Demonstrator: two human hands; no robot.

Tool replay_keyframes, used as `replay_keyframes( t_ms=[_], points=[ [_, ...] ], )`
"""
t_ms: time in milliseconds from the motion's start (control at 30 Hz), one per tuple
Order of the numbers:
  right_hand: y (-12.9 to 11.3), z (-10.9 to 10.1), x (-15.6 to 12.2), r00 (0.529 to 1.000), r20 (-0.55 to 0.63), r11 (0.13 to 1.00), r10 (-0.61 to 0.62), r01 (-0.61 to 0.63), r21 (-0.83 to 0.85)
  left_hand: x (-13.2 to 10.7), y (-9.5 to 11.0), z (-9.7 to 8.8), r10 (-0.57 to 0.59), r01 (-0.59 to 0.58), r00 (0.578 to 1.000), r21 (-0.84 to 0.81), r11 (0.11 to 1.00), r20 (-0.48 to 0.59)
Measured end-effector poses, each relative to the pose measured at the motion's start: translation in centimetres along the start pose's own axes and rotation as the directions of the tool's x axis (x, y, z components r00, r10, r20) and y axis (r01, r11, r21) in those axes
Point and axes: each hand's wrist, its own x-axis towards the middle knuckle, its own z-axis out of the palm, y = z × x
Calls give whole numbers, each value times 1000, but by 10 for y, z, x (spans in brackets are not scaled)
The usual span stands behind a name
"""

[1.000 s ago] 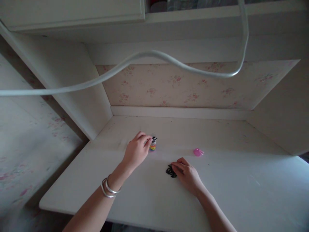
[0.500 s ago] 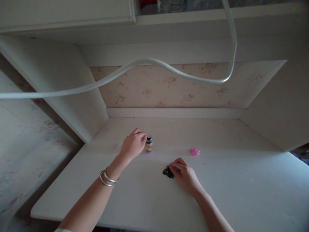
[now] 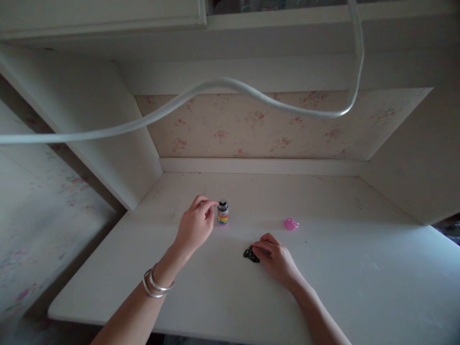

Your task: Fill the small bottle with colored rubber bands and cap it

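Note:
A small clear jar point(image 3: 223, 217) stands upright on the white desk, with black stuff inside its uncovered mouth and a colourful band low on its side. My left hand point(image 3: 197, 223) is just left of it, index finger stretched to the jar's rim and thumb apart below. Nearer to me lies a little heap of black loops point(image 3: 250, 254), which look like small elastic hair bands. My right hand point(image 3: 276, 258) rests at the heap's right side, thumb and fingertips pinched together on it. A pink round piece point(image 3: 290, 224) with a small tab, perhaps a lid, lies farther right.
A white cable point(image 3: 230, 82) hangs across the view in front of the cabinet. The white desk point(image 3: 359, 268) has side panels and a low back ledge point(image 3: 266, 165). Above are a cupboard door point(image 3: 100, 17) and an open shelf.
My left hand has shifted slightly left and down, its index finger now stretched towards the jar's rim instead of bunched at the mouth. My right hand stays at the black loops.

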Motion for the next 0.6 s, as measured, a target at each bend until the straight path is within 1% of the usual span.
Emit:
replay_keyframes(
  t_ms=[67, 133, 233, 333, 433, 600],
  points=[
    [0, 1, 0, 1000, -16, 999, -6, 7, 38, -15, 5, 4, 2, 1, 999, -47, 999, 50],
    [0, 1, 0, 1000, -24, 998, -11, 13, 67, -32, 9, 13, 5, 8, 989, -84, 996, 151],
    [-1, 0, -1, 999, -34, 996, -19, 22, 90, -57, 15, 31, 16, 17, 946, -99, 995, 324],
    [-2, -1, -2, 998, -59, 994, -25, 31, 106, -75, 21, 51, 19, 19, 895, -82, 996, 445],
    [-3, -2, -2, 997, -76, 991, -30, 40, 128, -82, 26, 65, 11, 10, 865, -38, 999, 501],
    [-4, -3, -2, 997, -81, 984, -19, 33, 176, -80, 31, 75, 11, -19, 866, 11, 1000, 500]
  ],
)
